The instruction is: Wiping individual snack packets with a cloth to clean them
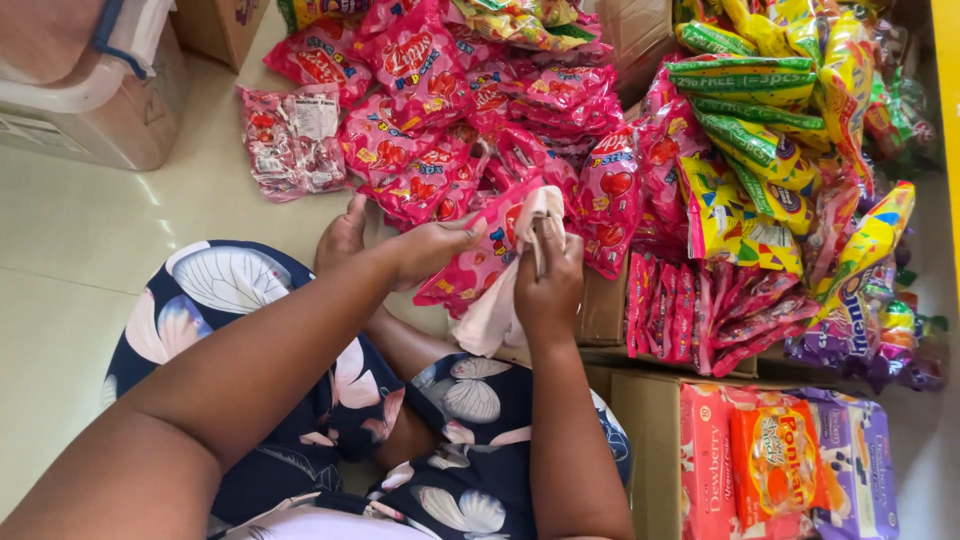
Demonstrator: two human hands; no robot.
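Head view looks straight down on a person seated on the pale tiled floor (90, 250), lap covered by a dark dress with a white flower print (250, 300). The right hand (548, 285) is closed around the top of a white cloth (500, 300), thumb and fingers pinched on its upper edge; the cloth hangs down from that grip toward 7 o'clock, and its lower end is lost against the forearm. The left hand (432, 245) lies just at 9 o'clock of the right, fingers curled over a pink sweet packet (478, 262) that touches the cloth; whether the left grip truly clamps the packet or only rests on it cannot be told, since the fingertips are hidden behind it. A bare foot (342, 238) shows at 9 o'clock of the left hand, half covered by the arm. At 12 o'clock spreads a heap of pink sweet packets (470, 110), overlapping so that single ones are hard to count. At 2 o'clock lie green and yellow snack bags (760, 130), the pile cut off by the top edge. At 4 o'clock a cardboard box (645, 440) holds biscuit packs (775, 460), cut off by the bottom edge. At 10 o'clock a plastic tub (95, 110) is only partly in frame.
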